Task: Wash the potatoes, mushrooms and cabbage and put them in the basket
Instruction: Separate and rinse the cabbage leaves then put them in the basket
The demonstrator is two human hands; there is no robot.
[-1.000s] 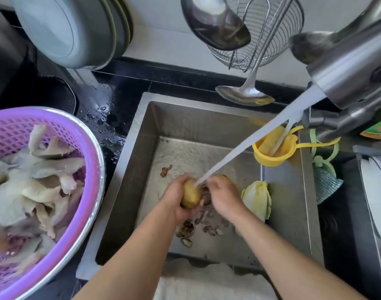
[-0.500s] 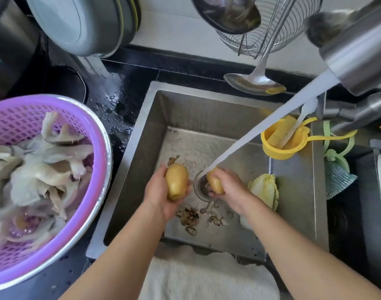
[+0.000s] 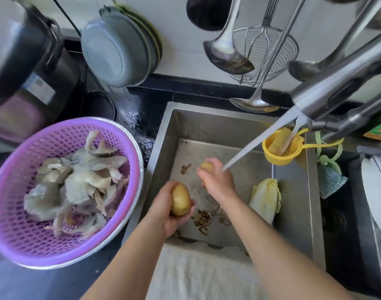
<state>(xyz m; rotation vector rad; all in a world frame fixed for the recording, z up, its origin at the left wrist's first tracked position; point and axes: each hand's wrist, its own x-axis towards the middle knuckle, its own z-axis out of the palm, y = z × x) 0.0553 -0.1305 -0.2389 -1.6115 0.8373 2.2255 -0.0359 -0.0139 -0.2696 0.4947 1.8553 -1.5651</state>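
- Basket (image 3: 16, 232), left of sink: mushrooms (image 3: 77, 187).
- Sink (image 3: 293, 213): cabbage (image 3: 265, 198) by right wall.
- Your left hand (image 3: 170, 213) grips one potato (image 3: 180, 199); right hand (image 3: 217, 182) grips another potato (image 3: 206, 166) under running water (image 3: 261, 141).

Two bare forearms enter from the near edge, one at left and one at right, uncovered from the frame's edge to the wrists, with no sleeve in sight. The left hand (image 3: 166, 210) and right hand (image 3: 217, 182) wear no gloves. No ring, watch or bracelet is visible on either. Both forearms look smooth and unmarked.
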